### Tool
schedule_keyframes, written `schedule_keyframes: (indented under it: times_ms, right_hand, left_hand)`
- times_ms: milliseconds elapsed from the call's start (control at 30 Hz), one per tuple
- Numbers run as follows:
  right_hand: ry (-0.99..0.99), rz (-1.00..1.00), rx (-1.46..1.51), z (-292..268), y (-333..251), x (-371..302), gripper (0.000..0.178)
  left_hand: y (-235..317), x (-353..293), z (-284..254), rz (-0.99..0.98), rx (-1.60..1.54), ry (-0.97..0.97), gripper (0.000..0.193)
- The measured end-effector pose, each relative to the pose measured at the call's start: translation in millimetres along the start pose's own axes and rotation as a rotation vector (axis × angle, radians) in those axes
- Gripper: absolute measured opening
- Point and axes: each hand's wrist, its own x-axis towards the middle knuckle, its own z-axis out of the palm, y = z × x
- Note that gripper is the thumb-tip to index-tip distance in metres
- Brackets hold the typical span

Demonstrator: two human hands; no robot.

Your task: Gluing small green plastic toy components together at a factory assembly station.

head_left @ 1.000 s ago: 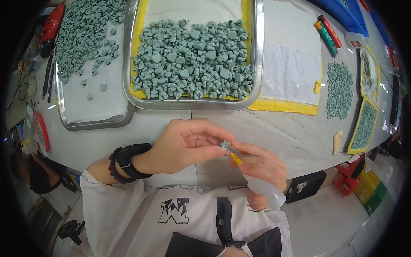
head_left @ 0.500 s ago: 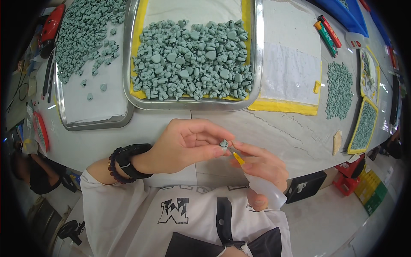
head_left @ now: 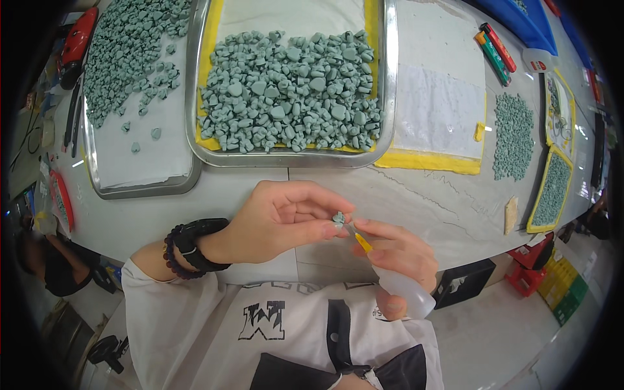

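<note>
Pinched between the left hand's thumb and fingertips, the small grey-green heart-shaped piece hung above the bench; likely light, hard, slippery (best held by its edges). Right hand clasped a squeeze bottle, nozzle touching the piece.

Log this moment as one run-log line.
left hand: pinches grey-green piece | right hand: holds squeeze bottle, nozzle at piece | tray: heaped pieces

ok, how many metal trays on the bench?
2. One metal tray at left with scattered green pieces; one metal tray in the centre, heaped with them. Others may sit beyond the frame.
</note>
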Motion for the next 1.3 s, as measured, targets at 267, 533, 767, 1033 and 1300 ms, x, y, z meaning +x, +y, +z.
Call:
schedule_keyframes:
  times_ms: [267, 533, 767, 1033, 1300]
  right_hand:
    - [-0.021, -0.045, -0.803, -39.3, 13.5, 10.1, 0.013]
    - [0.335, 0.031, -1.166, -118.9, 1.3, 32.6, 0.018]
    - [0.162, 0.038, -1.459, -152.7, 30.4, 70.7, 0.014]
    - [0.171, -0.081, -1.089, -76.5, -36.3, 47.0, 0.021]
    - [-0.132, -0.19, -0.937, -5.2, -11.3, 33.3, 0.029]
  left_hand:
    - [3.1, -5.7, -3.2, -0.059, 0.001, 0.043, 0.027]
    - [2.6, -5.8, -3.5, -0.026, 0.085, 0.008, 0.028]
    - [0.2, -1.0, -5.1, 0.003, 0.095, 0.0, 0.028]
    - [1.1, -4.7, -2.4, -0.04, 0.044, -0.012, 0.031]
    - [-0.8, -3.1, 0.3, -0.001, 0.227, -0.103, 0.038]
